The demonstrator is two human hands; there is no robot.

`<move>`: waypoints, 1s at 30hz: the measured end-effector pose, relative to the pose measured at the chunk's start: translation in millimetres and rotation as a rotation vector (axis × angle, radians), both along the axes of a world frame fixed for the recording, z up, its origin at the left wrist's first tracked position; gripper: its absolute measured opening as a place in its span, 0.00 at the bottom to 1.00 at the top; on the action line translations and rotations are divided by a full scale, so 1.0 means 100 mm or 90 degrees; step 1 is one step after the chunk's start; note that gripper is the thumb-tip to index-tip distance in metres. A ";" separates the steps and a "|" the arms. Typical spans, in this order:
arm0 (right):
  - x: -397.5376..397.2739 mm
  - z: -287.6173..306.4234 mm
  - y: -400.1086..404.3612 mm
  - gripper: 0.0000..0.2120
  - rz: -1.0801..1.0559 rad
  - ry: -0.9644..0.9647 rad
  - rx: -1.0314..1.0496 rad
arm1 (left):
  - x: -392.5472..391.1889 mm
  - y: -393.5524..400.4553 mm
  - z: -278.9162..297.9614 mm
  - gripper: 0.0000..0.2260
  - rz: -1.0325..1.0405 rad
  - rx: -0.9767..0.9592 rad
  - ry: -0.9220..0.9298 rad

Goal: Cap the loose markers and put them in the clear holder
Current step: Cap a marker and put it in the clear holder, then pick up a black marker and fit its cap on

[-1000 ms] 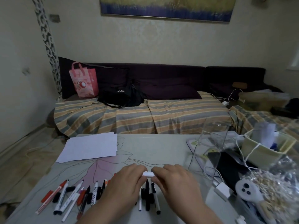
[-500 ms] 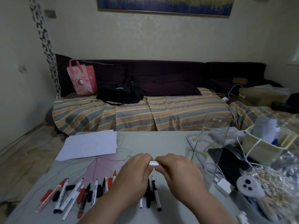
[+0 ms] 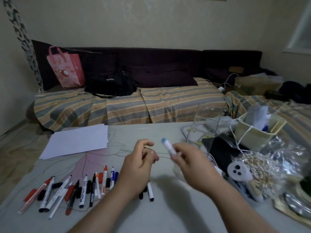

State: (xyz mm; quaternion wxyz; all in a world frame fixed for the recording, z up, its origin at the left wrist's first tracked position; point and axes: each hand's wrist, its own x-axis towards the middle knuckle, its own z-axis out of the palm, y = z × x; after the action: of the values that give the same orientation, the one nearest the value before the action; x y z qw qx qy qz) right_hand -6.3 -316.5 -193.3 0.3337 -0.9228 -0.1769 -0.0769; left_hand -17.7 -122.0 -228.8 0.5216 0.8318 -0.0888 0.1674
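- I hold one white marker (image 3: 168, 146) in my right hand (image 3: 190, 163). My fingers curl round its lower end and its blue tip points up. It is blurry, so I cannot tell if the blue bit is a cap.
- My left hand (image 3: 140, 161) is just beside it. Its fingers bend loosely and hold nothing.
- I think I am at the step where this marker goes into the clear holder (image 3: 207, 122).
- The clear holder stands near the far right corner of the table (image 3: 168, 214), a little past my right hand.
- Next I need to reach over its open top and let the marker drop in tip up. The walls are see-through, so I must aim with care.
- Many loose markers (image 3: 80, 187) lie in a row near the left front edge of the table. Some small caps lie among them. I think they all need doing.
- White paper (image 3: 77, 142) lies by the far left corner.
- A cream basket (image 3: 254, 132) and a shiny bag (image 3: 262, 167) crowd the right edge.
- Behind the table is a striped sofa (image 3: 127, 105) with a pink bag (image 3: 66, 71) and a black bag (image 3: 109, 83).
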 end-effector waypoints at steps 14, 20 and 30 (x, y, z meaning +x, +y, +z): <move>0.34 -0.55 -0.57 0.08 -0.282 -0.179 -0.220 | 0.33 0.20 -0.94 0.22 0.032 0.565 0.152; 0.38 -0.63 -0.57 0.09 -0.306 -0.092 -0.287 | 0.35 0.31 -1.01 0.22 0.041 0.586 0.232; 0.12 -1.04 0.50 0.15 0.095 0.113 -0.241 | 0.34 0.52 -0.94 0.20 0.112 0.539 0.228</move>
State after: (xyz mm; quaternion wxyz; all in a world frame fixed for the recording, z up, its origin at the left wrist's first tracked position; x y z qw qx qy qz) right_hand 6.1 -266.3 -297.7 0.1737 -0.9565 -0.2255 0.0643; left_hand 16.7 -70.5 -322.3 0.1270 0.9917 0.0128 0.0133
